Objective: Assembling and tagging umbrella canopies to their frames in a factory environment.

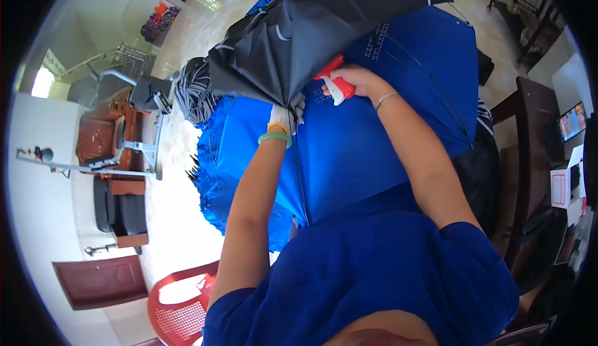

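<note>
A large umbrella, partly spread, lies in front of me, with blue panels and a black panel folded over on the far side. Thin dark ribs run across the blue cloth. My left hand, in a pale glove, is closed on the umbrella where the black cloth gathers to a point at a rib. To its right, my right hand grips a red pistol-shaped hand tool with a white trigger. The tool's front end points toward the black cloth. Part of it is hidden by my fingers.
Behind and left are piles of blue cloth and a black bundle with grey edging. A red plastic chair stands at lower left. Exercise equipment is at far left. On the right are dark wooden furniture and a white box.
</note>
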`<state>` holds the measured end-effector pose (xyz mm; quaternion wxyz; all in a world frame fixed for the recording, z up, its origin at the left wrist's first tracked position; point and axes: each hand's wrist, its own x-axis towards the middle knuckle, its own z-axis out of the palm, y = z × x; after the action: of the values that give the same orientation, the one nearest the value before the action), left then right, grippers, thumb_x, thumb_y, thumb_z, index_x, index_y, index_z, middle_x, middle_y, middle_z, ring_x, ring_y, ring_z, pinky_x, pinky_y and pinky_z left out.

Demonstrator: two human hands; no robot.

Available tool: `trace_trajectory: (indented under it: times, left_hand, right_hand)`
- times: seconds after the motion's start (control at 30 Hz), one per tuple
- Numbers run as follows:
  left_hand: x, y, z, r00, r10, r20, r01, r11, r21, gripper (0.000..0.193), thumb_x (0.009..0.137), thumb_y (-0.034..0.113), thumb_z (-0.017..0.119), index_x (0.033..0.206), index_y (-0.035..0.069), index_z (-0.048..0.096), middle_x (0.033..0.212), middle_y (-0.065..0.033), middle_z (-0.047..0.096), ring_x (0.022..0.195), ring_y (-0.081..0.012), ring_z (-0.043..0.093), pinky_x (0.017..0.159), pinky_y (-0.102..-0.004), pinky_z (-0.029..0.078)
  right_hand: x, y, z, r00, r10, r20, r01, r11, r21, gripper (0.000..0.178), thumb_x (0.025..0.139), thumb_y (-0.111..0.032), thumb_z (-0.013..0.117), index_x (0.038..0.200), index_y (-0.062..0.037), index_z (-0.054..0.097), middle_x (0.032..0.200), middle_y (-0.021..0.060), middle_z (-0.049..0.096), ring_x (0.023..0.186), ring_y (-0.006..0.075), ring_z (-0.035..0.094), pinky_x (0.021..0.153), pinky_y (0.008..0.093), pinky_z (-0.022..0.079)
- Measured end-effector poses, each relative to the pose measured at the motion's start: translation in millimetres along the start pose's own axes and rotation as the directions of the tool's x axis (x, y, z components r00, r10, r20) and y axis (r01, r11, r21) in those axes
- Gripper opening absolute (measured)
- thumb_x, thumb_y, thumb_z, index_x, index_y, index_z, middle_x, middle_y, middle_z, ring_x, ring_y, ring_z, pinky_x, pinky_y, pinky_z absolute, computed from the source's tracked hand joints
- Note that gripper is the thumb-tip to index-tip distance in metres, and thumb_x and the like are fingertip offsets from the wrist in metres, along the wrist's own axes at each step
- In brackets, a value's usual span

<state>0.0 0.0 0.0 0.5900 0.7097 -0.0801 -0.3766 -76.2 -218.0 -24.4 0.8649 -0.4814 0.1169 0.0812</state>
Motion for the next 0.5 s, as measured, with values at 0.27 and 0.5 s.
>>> trace_trajectory:
  times: [0.27,0.5]
  left_hand:
    - [0.6,-22.2,-13.1,0.992,0.014,-0.123,-0.001,0.994,0.107,0.024,0.088,0.031,0.061,0.091,0.008,0.059,0.064,0.0026,0.051,0.044,-0.0083,0.044,0.036,-0.0254,0.035]
    - [-2.4,-22.5,-8.0,0.984,-0.041,-0.174,0.048,0.998,0.038,0.022,0.088,0.028,0.062,0.091,0.007,0.059,0.064,0.0023,0.050,0.044,-0.0085,0.044,0.037,-0.0241,0.035]
  right_hand:
    - [5.9,74.1,51.4,0.958,-0.116,-0.262,0.135,0.989,0.056,0.037,0.086,-0.007,0.054,0.122,0.0005,0.049,0.103,0.0200,0.065,0.087,0.0296,0.069,0.077,0.0367,0.056]
    - [11.8,99.4,67.0,0.871,-0.339,-0.355,0.142,0.866,-0.479,0.036,0.086,-0.007,0.056,0.121,-0.0036,0.050,0.101,0.0170,0.065,0.085,0.0281,0.069,0.071,0.0341,0.054]
